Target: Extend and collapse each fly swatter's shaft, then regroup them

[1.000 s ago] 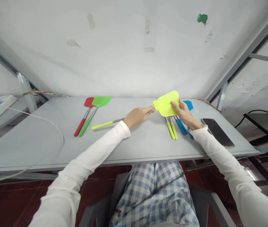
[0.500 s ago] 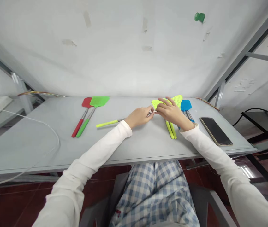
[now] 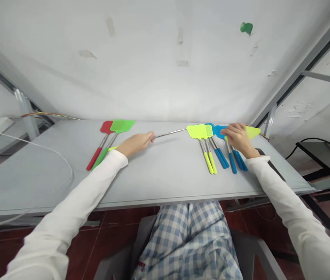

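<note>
Yellow shows on the swatter head point(image 3: 253, 132) pinched in the right hand point(image 3: 238, 138), while the left hand point(image 3: 136, 144), well apart, clamps a metal rod point(image 3: 170, 133) — apparently the lengthening step, whose next move calls for a straight, steady pull.

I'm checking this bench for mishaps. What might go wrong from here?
The phone shows partly hidden behind the right sleeve, so the arm might brush it. The right hand, at a yellow swatter head, overlaps the blue swatters in view and could knock them askew. The left hand's metal rod seems to reach the yellow swatters; it may nudge them.
</note>
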The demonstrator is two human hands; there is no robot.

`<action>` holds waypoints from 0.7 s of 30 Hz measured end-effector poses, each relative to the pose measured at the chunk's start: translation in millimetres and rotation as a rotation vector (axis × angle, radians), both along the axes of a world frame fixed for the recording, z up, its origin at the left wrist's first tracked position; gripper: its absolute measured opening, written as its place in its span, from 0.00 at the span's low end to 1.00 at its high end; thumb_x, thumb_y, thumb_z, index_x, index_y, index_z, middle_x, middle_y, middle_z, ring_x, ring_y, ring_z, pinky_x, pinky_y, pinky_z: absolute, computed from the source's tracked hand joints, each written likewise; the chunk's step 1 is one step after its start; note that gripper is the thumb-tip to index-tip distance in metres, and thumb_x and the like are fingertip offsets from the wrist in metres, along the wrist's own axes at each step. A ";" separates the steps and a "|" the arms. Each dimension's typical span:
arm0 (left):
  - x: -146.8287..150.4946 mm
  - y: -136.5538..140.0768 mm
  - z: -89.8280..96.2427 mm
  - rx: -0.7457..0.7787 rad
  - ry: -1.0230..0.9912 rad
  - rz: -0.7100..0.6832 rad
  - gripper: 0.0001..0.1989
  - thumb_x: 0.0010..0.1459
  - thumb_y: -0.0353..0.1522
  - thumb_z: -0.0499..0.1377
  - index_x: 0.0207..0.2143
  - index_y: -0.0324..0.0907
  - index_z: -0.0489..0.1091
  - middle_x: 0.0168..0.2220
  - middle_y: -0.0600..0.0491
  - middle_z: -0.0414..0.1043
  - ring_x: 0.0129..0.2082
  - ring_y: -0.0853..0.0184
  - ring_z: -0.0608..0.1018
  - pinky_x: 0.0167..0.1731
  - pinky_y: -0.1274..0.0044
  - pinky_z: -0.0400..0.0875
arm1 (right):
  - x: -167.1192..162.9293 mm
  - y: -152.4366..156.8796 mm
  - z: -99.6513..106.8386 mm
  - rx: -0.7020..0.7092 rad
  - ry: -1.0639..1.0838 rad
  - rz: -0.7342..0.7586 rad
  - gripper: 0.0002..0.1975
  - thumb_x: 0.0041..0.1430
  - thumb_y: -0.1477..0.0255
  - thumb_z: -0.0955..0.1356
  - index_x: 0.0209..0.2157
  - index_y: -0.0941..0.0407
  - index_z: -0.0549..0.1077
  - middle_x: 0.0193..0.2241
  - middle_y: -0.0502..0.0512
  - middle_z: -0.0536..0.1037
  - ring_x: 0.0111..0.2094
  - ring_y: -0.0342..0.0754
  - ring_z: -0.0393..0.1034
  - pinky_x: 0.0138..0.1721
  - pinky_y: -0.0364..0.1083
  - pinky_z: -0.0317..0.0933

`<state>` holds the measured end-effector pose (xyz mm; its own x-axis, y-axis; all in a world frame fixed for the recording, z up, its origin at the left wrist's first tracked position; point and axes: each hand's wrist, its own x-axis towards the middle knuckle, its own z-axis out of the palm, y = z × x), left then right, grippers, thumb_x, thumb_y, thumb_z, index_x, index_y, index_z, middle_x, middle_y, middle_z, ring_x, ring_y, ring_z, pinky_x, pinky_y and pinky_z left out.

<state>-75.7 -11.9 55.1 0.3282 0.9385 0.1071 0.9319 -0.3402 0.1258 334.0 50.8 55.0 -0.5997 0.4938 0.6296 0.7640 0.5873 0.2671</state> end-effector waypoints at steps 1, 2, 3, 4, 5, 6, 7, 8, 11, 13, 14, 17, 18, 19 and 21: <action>-1.7 -1.6 -0.4 -0.009 -0.034 -0.005 0.18 0.65 0.37 0.39 0.37 0.45 0.67 0.32 0.51 0.75 0.28 0.64 0.75 0.31 0.75 0.63 | -4.9 -3.0 0.5 -0.036 -0.030 0.048 0.13 0.62 0.75 0.59 0.32 0.54 0.75 0.29 0.54 0.77 0.38 0.49 0.65 0.43 0.49 0.52; -1.5 -3.5 -0.5 -0.019 -0.068 -0.014 0.20 0.65 0.39 0.38 0.37 0.45 0.67 0.30 0.52 0.74 0.27 0.65 0.74 0.31 0.75 0.62 | -12.8 -6.2 1.2 -0.057 -0.017 0.067 0.13 0.64 0.74 0.59 0.33 0.54 0.74 0.30 0.54 0.77 0.38 0.49 0.65 0.43 0.49 0.52; 0.0 -5.7 -0.3 -0.023 -0.098 -0.020 0.21 0.65 0.42 0.38 0.37 0.46 0.67 0.29 0.53 0.73 0.26 0.65 0.74 0.30 0.76 0.61 | -22.5 -8.8 2.2 -0.083 0.016 0.070 0.13 0.65 0.72 0.58 0.33 0.54 0.73 0.30 0.55 0.76 0.38 0.49 0.64 0.43 0.49 0.52; 1.9 -7.8 0.2 -0.023 -0.120 -0.023 0.22 0.65 0.45 0.39 0.38 0.46 0.68 0.27 0.54 0.72 0.25 0.66 0.73 0.29 0.76 0.60 | -32.8 -10.5 3.2 -0.120 0.041 0.083 0.13 0.65 0.71 0.58 0.33 0.55 0.72 0.30 0.55 0.76 0.37 0.49 0.64 0.43 0.49 0.51; 3.6 -9.9 0.9 -0.019 -0.133 -0.020 0.22 0.64 0.48 0.40 0.39 0.47 0.68 0.25 0.56 0.70 0.24 0.66 0.72 0.28 0.76 0.59 | -42.9 -10.9 4.1 -0.161 0.073 0.089 0.13 0.66 0.71 0.57 0.33 0.55 0.72 0.30 0.55 0.76 0.37 0.49 0.63 0.43 0.49 0.51; 4.6 -11.6 1.6 -0.013 -0.141 -0.012 0.22 0.62 0.50 0.43 0.40 0.48 0.68 0.24 0.57 0.69 0.24 0.66 0.71 0.27 0.77 0.58 | -52.0 -9.9 4.8 -0.208 0.101 0.095 0.14 0.66 0.71 0.57 0.33 0.55 0.71 0.30 0.55 0.75 0.37 0.49 0.63 0.43 0.49 0.51; 4.7 -12.9 2.3 -0.007 -0.145 -0.002 0.22 0.60 0.52 0.45 0.40 0.49 0.68 0.23 0.57 0.68 0.23 0.67 0.70 0.27 0.77 0.58 | -59.9 -7.7 4.9 -0.259 0.122 0.101 0.15 0.66 0.70 0.56 0.33 0.55 0.70 0.31 0.55 0.75 0.37 0.50 0.63 0.43 0.49 0.50; 4.0 -13.8 2.8 -0.001 -0.147 0.008 0.22 0.59 0.53 0.46 0.41 0.49 0.69 0.22 0.58 0.67 0.23 0.67 0.69 0.26 0.78 0.57 | -66.7 -4.5 4.4 -0.310 0.137 0.104 0.16 0.66 0.70 0.55 0.33 0.55 0.70 0.31 0.55 0.76 0.37 0.50 0.62 0.44 0.50 0.50; 0.7 -14.0 2.9 0.026 -0.152 0.016 0.22 0.60 0.52 0.46 0.40 0.50 0.70 0.22 0.58 0.67 0.23 0.68 0.69 0.27 0.78 0.56 | -82.6 4.8 0.7 -0.447 0.106 0.128 0.18 0.67 0.68 0.53 0.32 0.55 0.71 0.31 0.54 0.76 0.37 0.50 0.63 0.47 0.51 0.49; 1.0 -12.5 1.7 0.046 -0.152 0.015 0.22 0.60 0.52 0.46 0.41 0.50 0.70 0.23 0.57 0.68 0.23 0.69 0.70 0.26 0.78 0.56 | -93.2 4.4 0.1 -0.475 0.094 0.154 0.20 0.68 0.66 0.52 0.35 0.55 0.72 0.36 0.55 0.77 0.40 0.50 0.65 0.50 0.51 0.48; 2.6 -11.4 1.0 0.059 -0.149 0.015 0.22 0.60 0.52 0.46 0.40 0.49 0.70 0.23 0.57 0.69 0.23 0.68 0.70 0.26 0.78 0.56 | -99.3 1.0 1.2 -0.458 0.115 0.166 0.21 0.69 0.65 0.51 0.39 0.55 0.72 0.40 0.56 0.77 0.43 0.50 0.65 0.51 0.51 0.47; 13.2 -8.6 -0.4 0.097 -0.134 0.011 0.21 0.60 0.51 0.47 0.40 0.48 0.70 0.24 0.56 0.71 0.24 0.68 0.72 0.26 0.78 0.56 | -121.5 -19.3 8.7 -0.334 0.155 0.191 0.25 0.70 0.65 0.47 0.48 0.56 0.69 0.48 0.59 0.74 0.50 0.50 0.63 0.50 0.49 0.48; 18.4 -8.3 -0.4 0.111 -0.131 0.004 0.21 0.61 0.51 0.47 0.40 0.47 0.70 0.25 0.56 0.72 0.25 0.67 0.73 0.26 0.78 0.56 | -129.8 -27.0 11.1 -0.301 0.089 0.199 0.25 0.70 0.64 0.47 0.47 0.57 0.69 0.46 0.60 0.75 0.48 0.50 0.65 0.49 0.49 0.49; 24.2 -8.6 0.0 0.122 -0.129 -0.004 0.21 0.61 0.51 0.47 0.40 0.47 0.70 0.26 0.56 0.73 0.25 0.67 0.74 0.26 0.78 0.57 | -137.9 -33.9 12.7 -0.284 -0.017 0.198 0.25 0.70 0.61 0.49 0.44 0.57 0.71 0.42 0.61 0.76 0.45 0.51 0.66 0.47 0.49 0.49; 36.9 -11.1 1.3 0.141 -0.117 -0.015 0.23 0.61 0.52 0.47 0.41 0.46 0.69 0.28 0.55 0.75 0.26 0.66 0.75 0.26 0.78 0.57 | -151.8 -42.7 12.5 -0.280 -0.171 0.095 0.28 0.69 0.59 0.48 0.39 0.59 0.72 0.33 0.62 0.78 0.36 0.51 0.68 0.39 0.48 0.50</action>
<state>-38.8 -23.0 56.4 0.3193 0.9068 0.2754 0.9085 -0.3756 0.1834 182.2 8.1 67.5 -0.7365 0.5704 0.3637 0.6605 0.7224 0.2046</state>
